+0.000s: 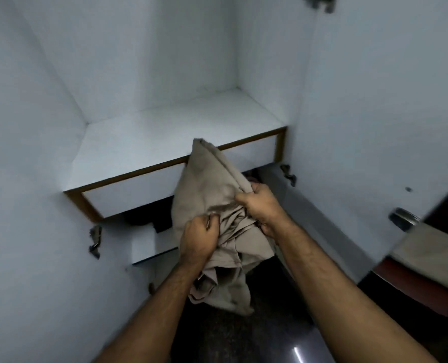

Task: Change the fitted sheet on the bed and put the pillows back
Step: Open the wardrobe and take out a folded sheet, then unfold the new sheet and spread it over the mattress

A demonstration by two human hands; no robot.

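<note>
A bundled beige sheet (207, 184) hangs in front of an open white wardrobe, its top rising to the level of the shelf edge. My left hand (199, 237) grips the bunched cloth low on its left side. My right hand (259, 203) grips the cloth on its right side, a little higher. Loose folds of the sheet dangle below both hands towards the dark floor. A corner of the bed (427, 247) with a beige cover shows at the right edge.
The white wardrobe shelf (165, 137) with a brown-trimmed front lies just behind the sheet. Below it is a dark compartment (144, 218) with a lower white shelf (149, 247). Open wardrobe doors (374, 100) with metal hinges stand left and right. The floor (243, 336) is dark and glossy.
</note>
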